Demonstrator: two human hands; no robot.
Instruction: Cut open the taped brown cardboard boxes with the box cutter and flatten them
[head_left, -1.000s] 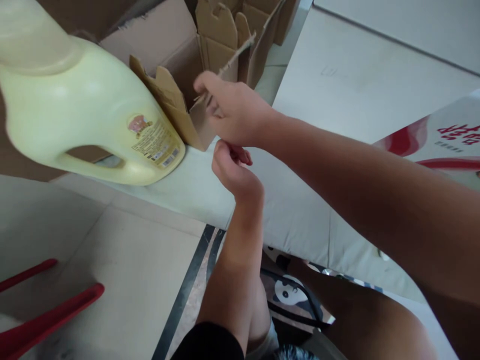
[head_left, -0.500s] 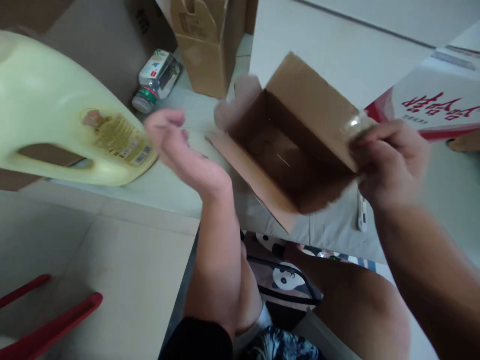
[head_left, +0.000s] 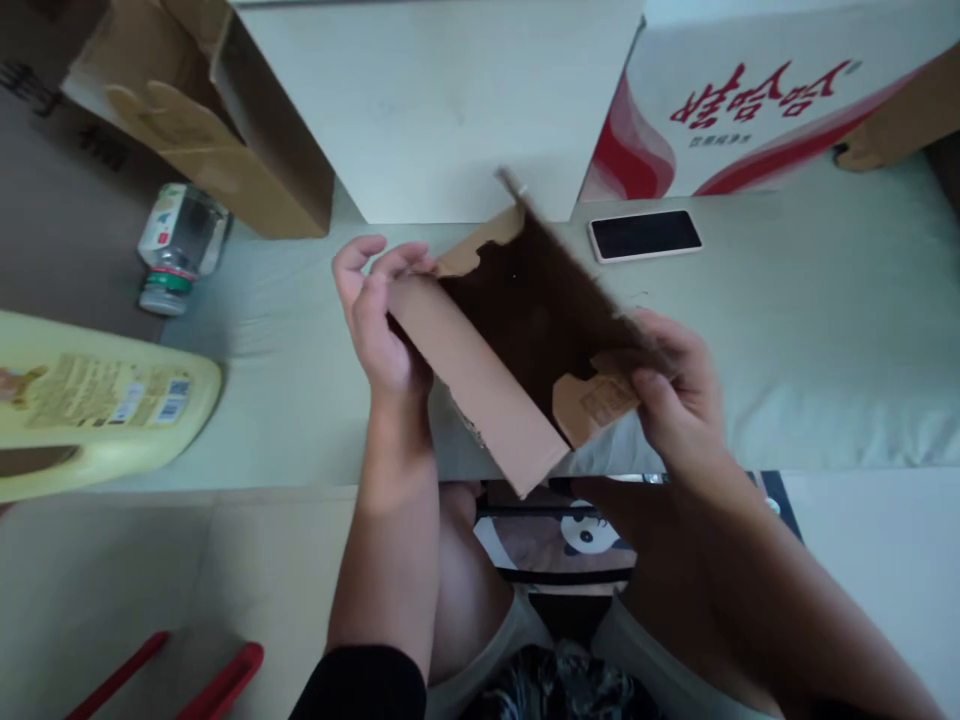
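Observation:
An open cardboard box (head_left: 487, 385) is held tilted in front of me, above the green-grey cloth surface. Its inside is dark, and small cut-out flaps show at both short ends. My left hand (head_left: 386, 325) closes on the box's left end, thumb on the near side and fingers bent over the rim. At the right end, my right hand (head_left: 682, 390) grips the wall and flap between thumb and fingers. Behind the box lies a phone (head_left: 645, 236) with a dark screen.
To the left are a large yellow-green jug (head_left: 150, 440), a clear bottle (head_left: 184, 245) lying down, and a cardboard carton (head_left: 247, 170). White boxes (head_left: 450, 110) stand at the back, one with red lettering (head_left: 757, 100). Red handles (head_left: 225, 680) show at lower left.
My left hand has come from beside the jug onto the box's left end. The box has turned and lowered, its opening facing differently. My view has shifted right, bringing the phone into sight.

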